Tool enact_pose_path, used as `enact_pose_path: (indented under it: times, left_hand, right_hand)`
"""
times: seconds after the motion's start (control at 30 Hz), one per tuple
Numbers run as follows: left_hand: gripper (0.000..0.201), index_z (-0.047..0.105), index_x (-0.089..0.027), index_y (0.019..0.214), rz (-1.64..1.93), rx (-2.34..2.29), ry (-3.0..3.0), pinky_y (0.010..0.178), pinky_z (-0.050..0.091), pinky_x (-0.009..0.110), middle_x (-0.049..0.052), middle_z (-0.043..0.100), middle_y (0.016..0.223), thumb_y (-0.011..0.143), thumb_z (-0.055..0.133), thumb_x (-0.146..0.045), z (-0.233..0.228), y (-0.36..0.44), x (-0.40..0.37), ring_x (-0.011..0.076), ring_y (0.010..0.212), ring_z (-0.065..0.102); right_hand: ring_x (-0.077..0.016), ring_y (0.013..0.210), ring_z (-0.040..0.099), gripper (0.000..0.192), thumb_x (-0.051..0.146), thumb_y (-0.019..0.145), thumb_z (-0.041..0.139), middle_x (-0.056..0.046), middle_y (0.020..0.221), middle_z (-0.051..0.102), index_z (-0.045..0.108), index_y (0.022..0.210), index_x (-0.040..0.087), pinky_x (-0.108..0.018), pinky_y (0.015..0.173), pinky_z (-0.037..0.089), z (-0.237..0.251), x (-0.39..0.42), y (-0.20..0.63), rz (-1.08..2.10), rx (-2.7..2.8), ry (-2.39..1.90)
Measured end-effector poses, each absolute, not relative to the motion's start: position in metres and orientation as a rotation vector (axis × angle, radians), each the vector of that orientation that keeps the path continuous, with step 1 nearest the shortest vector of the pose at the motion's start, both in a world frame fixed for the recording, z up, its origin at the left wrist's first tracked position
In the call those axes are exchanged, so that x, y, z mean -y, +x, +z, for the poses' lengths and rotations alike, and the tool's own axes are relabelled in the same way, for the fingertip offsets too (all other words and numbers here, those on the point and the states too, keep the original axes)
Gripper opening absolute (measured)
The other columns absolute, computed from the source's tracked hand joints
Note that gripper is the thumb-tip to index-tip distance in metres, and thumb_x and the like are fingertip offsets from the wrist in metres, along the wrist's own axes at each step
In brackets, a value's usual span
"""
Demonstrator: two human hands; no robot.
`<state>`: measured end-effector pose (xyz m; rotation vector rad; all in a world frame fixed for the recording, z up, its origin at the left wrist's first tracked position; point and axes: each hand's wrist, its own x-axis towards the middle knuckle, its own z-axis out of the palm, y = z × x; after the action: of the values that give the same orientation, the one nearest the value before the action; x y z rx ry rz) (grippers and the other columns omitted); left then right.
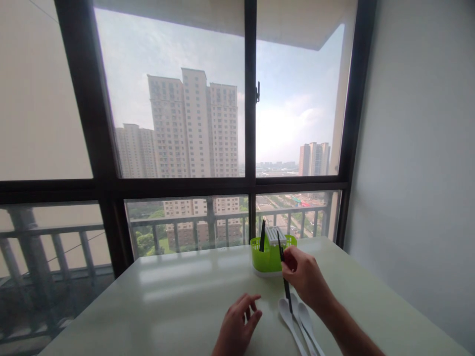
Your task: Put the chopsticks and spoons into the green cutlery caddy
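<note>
My right hand [306, 277] is closed around black chopsticks [287, 288], held at a steep tilt in front of a green basket [267, 261]. How many chopsticks are in the grip I cannot tell. Their lower ends hang over several white spoons [285, 312] lying on the table. Inside the basket, dark chopsticks [262, 236] stand at the left, beside a white slotted piece [275, 236]. My left hand [241, 319] hovers left of the spoons, fingers apart and slightly bent, with nothing in it.
A pale glossy table [166, 296] reaches up to the window. Dark window frames [185, 186] stand behind it, with a railing and tall buildings outside. On the right rises a plain wall [415, 148]. The basket is near the table's far edge.
</note>
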<state>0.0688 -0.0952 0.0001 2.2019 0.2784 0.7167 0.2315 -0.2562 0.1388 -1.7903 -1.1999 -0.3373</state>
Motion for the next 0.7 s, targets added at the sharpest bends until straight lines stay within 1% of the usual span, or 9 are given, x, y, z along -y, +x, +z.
enact_pose_path:
  times: [0.07, 0.17, 0.3, 0.4, 0.47, 0.57, 0.63, 0.7]
  left_hand:
    - [0.033, 0.065, -0.025, 0.126, 0.72, -0.223, 2.171, 0.072, 0.048, 0.023, 0.005, 0.066, 0.104, 0.097, 0.057, -0.037, 0.004, 0.066, 0.095, 0.0139, 0.078, 0.061]
    - [0.031, 0.066, -0.025, 0.124, 0.711, -0.139, 2.139, 0.075, 0.049, 0.023, 0.006, 0.066, 0.107, 0.098, 0.056, -0.037, 0.008, 0.064, 0.096, 0.0146, 0.082, 0.062]
    - [0.017, 0.071, -0.023, 0.103, 0.664, -0.139, 2.187, 0.077, 0.047, 0.022, 0.003, 0.066, 0.096, 0.095, 0.056, -0.026, 0.005, 0.067, 0.098, 0.0138, 0.08, 0.061]
    - [0.014, 0.07, -0.021, 0.087, 0.622, -0.208, 2.269, 0.074, 0.044, 0.023, 0.002, 0.066, 0.087, 0.09, 0.056, -0.018, -0.002, 0.073, 0.098, 0.0142, 0.077, 0.06]
    - [0.014, 0.069, -0.02, 0.083, 0.588, -0.246, 2.321, 0.072, 0.042, 0.023, 0.002, 0.067, 0.084, 0.088, 0.057, -0.017, -0.006, 0.076, 0.098, 0.015, 0.076, 0.059]
    - [0.013, 0.069, -0.021, 0.084, 0.514, -0.243, 2.351, 0.073, 0.041, 0.024, 0.002, 0.07, 0.085, 0.086, 0.057, -0.017, -0.01, 0.079, 0.097, 0.0157, 0.079, 0.06]
    - [0.013, 0.069, -0.022, 0.082, 0.481, -0.257, 2.362, 0.073, 0.041, 0.024, 0.002, 0.071, 0.086, 0.085, 0.058, -0.017, -0.011, 0.08, 0.096, 0.016, 0.079, 0.061]
    - [0.013, 0.069, -0.022, 0.079, 0.459, -0.278, 2.384, 0.073, 0.04, 0.024, 0.002, 0.071, 0.086, 0.086, 0.058, -0.019, -0.011, 0.079, 0.096, 0.0166, 0.08, 0.061]
  right_hand:
    - [-0.0122, 0.061, 0.053, 0.003, 0.02, 0.083, 0.059, 0.003, 0.07, 0.059, 0.056, 0.082, 0.02, -0.021, 0.059, 0.04, 0.127, 0.243, 0.213, -0.245, 1.184, -1.69]
    - [-0.0113, 0.06, 0.05, 0.006, 0.017, 0.079, 0.059, 0.004, 0.068, 0.057, 0.054, 0.081, 0.02, -0.021, 0.057, 0.039, 0.101, 0.226, 0.201, -0.145, 1.161, -1.627]
    - [-0.01, 0.058, 0.046, 0.009, 0.014, 0.075, 0.058, 0.006, 0.064, 0.053, 0.052, 0.076, 0.02, -0.02, 0.055, 0.035, 0.074, 0.216, 0.198, -0.073, 1.146, -1.644]
    - [-0.0093, 0.058, 0.045, 0.011, 0.012, 0.072, 0.057, 0.006, 0.062, 0.051, 0.05, 0.073, 0.02, -0.019, 0.054, 0.034, 0.061, 0.213, 0.199, -0.033, 1.141, -1.667]
    - [-0.0091, 0.057, 0.045, 0.013, 0.011, 0.072, 0.057, 0.007, 0.061, 0.05, 0.048, 0.071, 0.021, -0.018, 0.052, 0.034, 0.053, 0.213, 0.2, 0.012, 1.134, -1.672]
    - [-0.0096, 0.053, 0.047, 0.011, 0.015, 0.073, 0.058, 0.007, 0.06, 0.049, 0.049, 0.073, 0.021, -0.017, 0.046, 0.038, 0.049, 0.213, 0.205, 0.173, 1.101, -1.648]
    - [-0.0111, 0.052, 0.053, 0.009, 0.021, 0.076, 0.062, 0.006, 0.062, 0.053, 0.052, 0.077, 0.021, -0.018, 0.043, 0.042, 0.053, 0.216, 0.21, 0.301, 1.084, -1.604]
    - [-0.0134, 0.054, 0.059, 0.013, 0.03, 0.08, 0.065, 0.004, 0.067, 0.059, 0.057, 0.084, 0.021, -0.02, 0.042, 0.046, 0.064, 0.219, 0.215, 0.365, 1.055, -1.528]
